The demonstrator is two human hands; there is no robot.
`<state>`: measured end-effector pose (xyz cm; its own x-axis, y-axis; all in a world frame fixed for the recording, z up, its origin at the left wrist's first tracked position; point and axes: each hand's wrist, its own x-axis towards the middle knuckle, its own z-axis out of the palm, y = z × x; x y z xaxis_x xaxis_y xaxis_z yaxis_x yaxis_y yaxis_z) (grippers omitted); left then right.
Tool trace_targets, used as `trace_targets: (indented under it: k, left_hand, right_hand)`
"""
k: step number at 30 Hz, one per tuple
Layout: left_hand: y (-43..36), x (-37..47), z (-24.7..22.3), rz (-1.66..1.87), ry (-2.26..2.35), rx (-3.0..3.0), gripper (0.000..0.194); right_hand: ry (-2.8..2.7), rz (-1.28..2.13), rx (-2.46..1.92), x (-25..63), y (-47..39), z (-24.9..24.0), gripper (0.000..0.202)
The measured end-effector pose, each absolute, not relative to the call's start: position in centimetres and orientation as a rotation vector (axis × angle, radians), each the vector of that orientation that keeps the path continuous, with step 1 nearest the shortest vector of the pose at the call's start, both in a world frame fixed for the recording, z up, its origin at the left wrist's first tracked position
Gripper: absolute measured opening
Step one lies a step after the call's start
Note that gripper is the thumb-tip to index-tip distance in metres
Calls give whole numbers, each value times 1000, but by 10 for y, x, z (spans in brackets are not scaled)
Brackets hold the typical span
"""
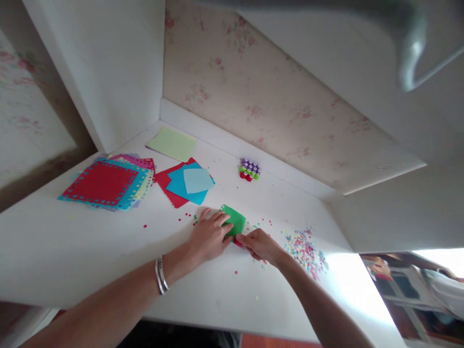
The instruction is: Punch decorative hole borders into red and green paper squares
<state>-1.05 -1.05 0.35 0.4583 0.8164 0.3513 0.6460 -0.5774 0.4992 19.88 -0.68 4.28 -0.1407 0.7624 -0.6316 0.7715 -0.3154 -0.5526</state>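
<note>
A small green sheet of paper lies on the white table, with small notches or holes at its upper left corner. My left hand rests on the sheet's left side, its fingers spread and lying flat. At the sheet's lower right edge, my right hand is closed on a small red punch, with the thumb on top. Most of the punch is hidden by the fingers. Red and green paper bits lie around both hands.
Left, a stack of coloured sheets with punched borders. Blue and red sheets lie nearer the middle, pale green paper behind. Purple, green and red punches stand near the wall. A confetti pile lies at the right.
</note>
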Motion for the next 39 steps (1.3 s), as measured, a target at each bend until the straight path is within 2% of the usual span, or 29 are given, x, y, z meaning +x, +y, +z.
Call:
trace_targets:
  k: [6, 8, 11, 14, 16, 21, 28, 33, 35, 39]
  left_hand:
    - [-11, -10, 5, 848, 1286, 2414, 21]
    - [-10, -10, 7, 859, 1302, 2408, 21]
    - [-9, -11, 9, 868, 1325, 2403, 23]
    - [-9, -11, 9, 863, 1330, 2413, 24]
    - [-8, -11, 9, 854, 1331, 2424, 25]
    - [-8, -10, 8, 841, 1329, 2437, 25]
    - [-3, -13, 7, 818, 1284, 2496, 31]
    - [1, -13, 8, 835, 1458, 2515, 26]
    - [2, -14, 8, 802, 1534, 2521, 28]
    - [4, -16, 8, 724, 1560, 2549, 31]
  right_hand:
    - [1849, -1624, 2035, 210, -10, 47, 56]
    - [1899, -1567, 2070, 214, -11, 48, 56]
    - [2068, -1205, 2211, 217, -17, 49, 53]
    - [2345, -750, 2276, 216, -27, 48, 38]
    - [2473, -603, 2259, 215, -34, 44, 34]
    - [2639, -699, 2197, 216, -43, 33, 24]
    - [2558, -982, 2414, 249, -41, 37, 32]
    - [2332, -1151, 2637, 306, -19, 26, 35]
    - [2298, -1020, 2659, 329, -7, 26, 34]
    - [2300, -549, 2590, 364, 16, 35, 31]
